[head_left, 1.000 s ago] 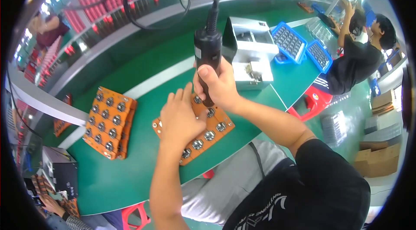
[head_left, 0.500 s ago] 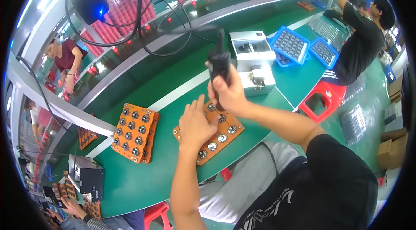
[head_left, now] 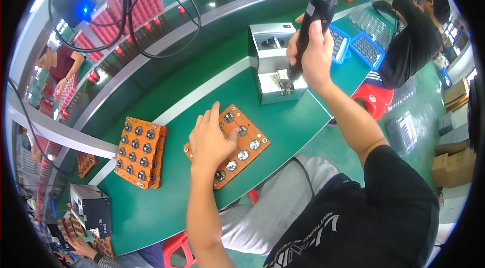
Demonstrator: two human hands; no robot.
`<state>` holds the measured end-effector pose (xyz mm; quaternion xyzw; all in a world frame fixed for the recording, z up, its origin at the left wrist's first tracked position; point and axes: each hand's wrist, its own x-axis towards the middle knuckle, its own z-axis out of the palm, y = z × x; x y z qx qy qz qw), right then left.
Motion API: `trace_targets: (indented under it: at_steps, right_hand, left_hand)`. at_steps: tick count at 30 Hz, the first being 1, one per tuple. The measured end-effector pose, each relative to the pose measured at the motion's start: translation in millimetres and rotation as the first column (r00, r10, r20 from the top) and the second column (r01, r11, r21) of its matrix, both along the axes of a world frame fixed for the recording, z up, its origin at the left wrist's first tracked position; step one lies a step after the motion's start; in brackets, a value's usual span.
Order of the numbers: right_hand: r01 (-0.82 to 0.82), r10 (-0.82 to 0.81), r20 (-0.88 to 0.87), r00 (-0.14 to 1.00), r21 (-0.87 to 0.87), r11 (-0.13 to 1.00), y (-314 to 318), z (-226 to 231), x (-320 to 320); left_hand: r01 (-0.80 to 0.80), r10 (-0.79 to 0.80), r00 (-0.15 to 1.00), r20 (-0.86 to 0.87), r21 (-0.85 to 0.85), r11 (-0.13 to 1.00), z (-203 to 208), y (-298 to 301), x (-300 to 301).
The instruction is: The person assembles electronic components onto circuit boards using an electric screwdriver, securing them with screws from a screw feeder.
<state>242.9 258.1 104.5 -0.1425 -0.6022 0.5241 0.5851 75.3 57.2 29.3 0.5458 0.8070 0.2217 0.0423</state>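
Note:
A black electric screwdriver [head_left: 320, 9], its cable running up from the top, is in the grip of my right hand [head_left: 317, 61]. Its lower end points down at the front of a grey screw feeder [head_left: 268, 87]; whether the bit touches a screw there I cannot tell. My left hand [head_left: 208, 139] lies with spread fingers on an orange fixture plate [head_left: 251, 127] and covers part of it. Round metallic parts [head_left: 243, 155] sit in the plate's holes.
Left of the plate stands a stack of similar orange plates [head_left: 162, 154]. A dark box-shaped device [head_left: 96, 215] is at the bench's left end. Blue trays [head_left: 367, 51] of parts lie beyond the feeder. Cables [head_left: 129, 10] hang over the bench, and a co-worker [head_left: 411, 30] sits at the right.
My right hand has lifted the screwdriver off the orange plate and carried it right to the screw feeder. My left hand stays on the plate. The whole view has shifted slightly.

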Motion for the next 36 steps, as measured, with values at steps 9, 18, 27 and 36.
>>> trace_targets:
  at_steps: [9, 18, 27, 36]
  right_hand:
    - [0.009, -0.009, 0.071, 0.997, -0.001, 1.000, 6, -11, -6]
    - [-0.200, 0.219, 0.114, 0.969, -0.160, 0.967, -29, -13, -13]
    - [-0.361, 0.380, 0.081, 0.922, -0.180, 0.915, -81, -36, -65]
    - [-0.405, 0.429, 0.099, 0.898, -0.198, 0.892, -82, -51, -71]
  left_hand:
    - [0.028, -0.023, 0.999, -0.045, 0.098, 0.995, -6, 3, -2]
    - [0.001, -0.002, 1.000, 0.030, 0.051, 0.999, -6, 6, -5]
    - [-0.018, 0.015, 0.993, 0.115, 0.024, 1.000, -6, 2, -8]
    - [-0.040, 0.038, 0.989, 0.145, 0.009, 0.999, -6, 5, -9]
